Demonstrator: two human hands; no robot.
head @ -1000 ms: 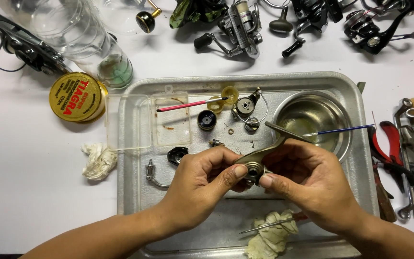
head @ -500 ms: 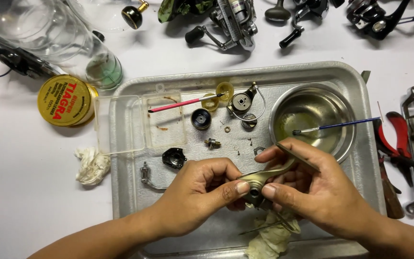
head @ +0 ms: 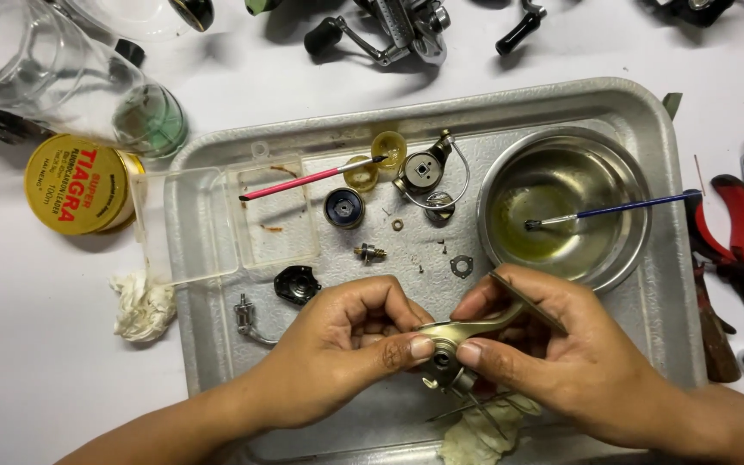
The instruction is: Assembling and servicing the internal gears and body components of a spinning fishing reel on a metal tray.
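Over the tray: both hands meet above the near half of the metal tray (head: 217,344), thumbs pressed toward each other.
Reel part: a gold-coloured metal reel body (head: 458,340) sits between the two hands — its round end is pinched at the thumbs, its arm slants up and to the right, over the right hand's fingers.
Left hand: the left hand (head: 337,344) is closed on the reel body's round end, thumb tip against it, fingers curled underneath.
Right hand: the right hand (head: 553,353) grips the same part from the other side, and a thin dark tool (head: 527,301) lies across its fingers.
Below the hands: a crumpled yellowish rag (head: 484,430) lies on the tray just beneath the part.
Farther back on the tray: a steel bowl (head: 630,224) with yellowish liquid and a blue-handled brush (head: 622,207) — well apart from the hands; a red-handled brush (head: 303,181) rests across a clear plastic box (head: 208,224).
Loose parts: a black cap (head: 296,284) lies just beyond the left hand.
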